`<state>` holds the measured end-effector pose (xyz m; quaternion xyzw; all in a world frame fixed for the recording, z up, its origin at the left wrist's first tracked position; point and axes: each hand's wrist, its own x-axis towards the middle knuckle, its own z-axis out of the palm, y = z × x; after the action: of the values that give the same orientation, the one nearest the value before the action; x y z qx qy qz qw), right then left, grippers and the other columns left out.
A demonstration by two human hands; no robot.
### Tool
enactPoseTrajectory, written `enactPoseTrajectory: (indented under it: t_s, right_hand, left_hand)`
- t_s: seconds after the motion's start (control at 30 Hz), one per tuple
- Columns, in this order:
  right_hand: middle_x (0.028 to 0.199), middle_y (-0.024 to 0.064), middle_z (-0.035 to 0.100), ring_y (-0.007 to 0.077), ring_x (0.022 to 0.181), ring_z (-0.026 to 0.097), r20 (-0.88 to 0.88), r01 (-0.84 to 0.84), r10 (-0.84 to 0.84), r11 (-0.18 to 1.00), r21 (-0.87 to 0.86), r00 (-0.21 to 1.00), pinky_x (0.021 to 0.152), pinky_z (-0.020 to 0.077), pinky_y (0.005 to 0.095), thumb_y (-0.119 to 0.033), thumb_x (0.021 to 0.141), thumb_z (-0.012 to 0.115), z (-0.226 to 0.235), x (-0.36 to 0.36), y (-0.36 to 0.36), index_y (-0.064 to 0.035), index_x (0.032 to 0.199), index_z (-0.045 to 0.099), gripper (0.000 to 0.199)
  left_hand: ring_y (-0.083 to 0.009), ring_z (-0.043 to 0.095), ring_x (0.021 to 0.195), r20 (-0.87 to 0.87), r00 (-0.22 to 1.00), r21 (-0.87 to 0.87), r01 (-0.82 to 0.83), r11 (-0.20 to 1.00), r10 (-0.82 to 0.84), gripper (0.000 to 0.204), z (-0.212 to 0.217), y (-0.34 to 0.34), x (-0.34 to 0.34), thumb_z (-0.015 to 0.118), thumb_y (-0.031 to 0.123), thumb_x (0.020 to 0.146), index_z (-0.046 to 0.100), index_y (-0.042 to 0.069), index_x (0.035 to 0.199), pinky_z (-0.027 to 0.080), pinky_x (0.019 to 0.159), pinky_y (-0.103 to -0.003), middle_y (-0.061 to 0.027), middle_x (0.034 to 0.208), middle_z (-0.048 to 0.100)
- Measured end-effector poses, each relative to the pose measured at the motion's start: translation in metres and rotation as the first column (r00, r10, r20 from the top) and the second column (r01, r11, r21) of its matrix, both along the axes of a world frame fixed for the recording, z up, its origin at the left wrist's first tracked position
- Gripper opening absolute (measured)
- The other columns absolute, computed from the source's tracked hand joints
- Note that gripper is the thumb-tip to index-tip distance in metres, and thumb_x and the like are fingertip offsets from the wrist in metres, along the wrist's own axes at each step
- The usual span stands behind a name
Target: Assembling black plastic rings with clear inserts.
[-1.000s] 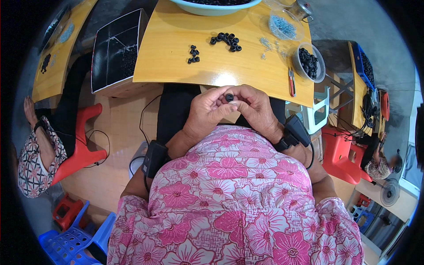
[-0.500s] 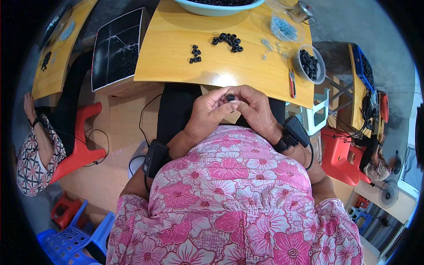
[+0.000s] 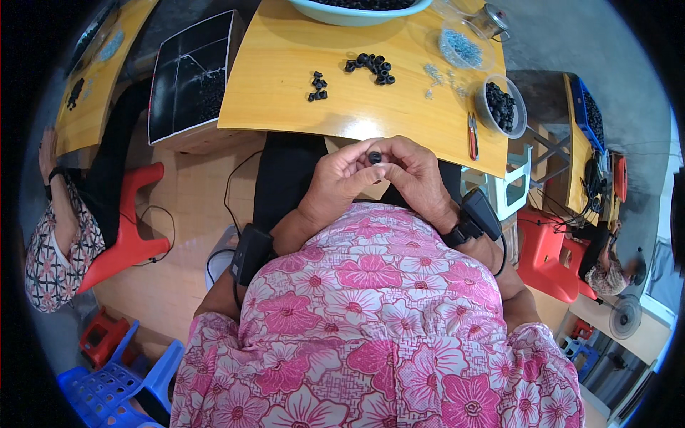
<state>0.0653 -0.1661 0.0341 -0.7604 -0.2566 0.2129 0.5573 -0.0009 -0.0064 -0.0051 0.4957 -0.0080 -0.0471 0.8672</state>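
A small round black part (image 3: 374, 157) with a hollow top sits between my two hands, just off the table's near edge. My left hand (image 3: 339, 175) pinches it from the left, and the fingers of my right hand (image 3: 412, 171) close on it from the right. The thumbs meet below it. On the table ahead lie a loose cluster of round black parts (image 3: 384, 69) and a smaller group of tiny black pieces (image 3: 318, 94). Clear small bits (image 3: 434, 73) are scattered to the right, near a clear bowl of bluish pieces (image 3: 461, 50).
The yellow table (image 3: 271, 93) holds a clear tub of black parts (image 3: 519, 123), red-handled snips (image 3: 472, 135), a metal mug (image 3: 492, 20) and a pale blue basin (image 3: 357, 16). A black-lined box (image 3: 187, 78) stands left. Other people sit at left and far right; stools stand around.
My hands hold nearly the same pose, with the black part turned slightly between my fingertips. The view has shifted a little. At left, another person's arm has moved slightly.
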Motion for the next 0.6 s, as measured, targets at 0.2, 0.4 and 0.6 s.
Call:
enactPoseTrajectory:
  t_s: [0.2,0.4,0.6]
  right_hand:
    - [0.083,0.0011,0.053,0.0096,0.076,0.051,0.033,-0.01,0.01,1.0,-0.016,0.999,0.07,0.0452,0.0244,0.0,0.083,0.063,-0.0012,-0.0001,-0.0003,0.0006,0.107,0.062,0.023]
    - [0.084,0.0019,0.056,0.0101,0.077,0.052,0.007,0.0,0.0,1.0,-0.007,1.0,0.071,0.046,0.0246,0.001,0.084,0.062,-0.0045,-0.0006,0.0005,0.0009,0.106,0.062,0.022]
    - [0.085,0.003,0.058,0.0105,0.079,0.054,-0.066,0.007,-0.004,0.999,0.046,0.998,0.072,0.047,0.0253,0.0,0.086,0.061,-0.0088,-0.0007,0.0025,0.0008,0.106,0.061,0.02]
  left_hand:
    - [-0.0078,0.054,0.093,-0.004,1.0,0.008,0.013,1.0,-0.013,0.046,-0.0004,0.0008,-0.0009,0.062,0.006,0.093,0.048,-0.004,0.135,0.047,0.083,-0.023,-0.0032,0.104,0.057]
    - [-0.0076,0.055,0.09,0.006,1.0,0.067,-0.009,0.998,0.008,0.044,0.0008,0.0015,-0.0006,0.062,0.007,0.093,0.05,-0.005,0.133,0.047,0.081,-0.022,-0.0024,0.1,0.058]
    - [-0.0075,0.054,0.089,0.012,0.999,0.08,-0.034,0.996,0.033,0.042,0.003,0.0003,-0.0022,0.062,0.008,0.094,0.051,-0.005,0.132,0.047,0.08,-0.022,-0.0018,0.098,0.058]
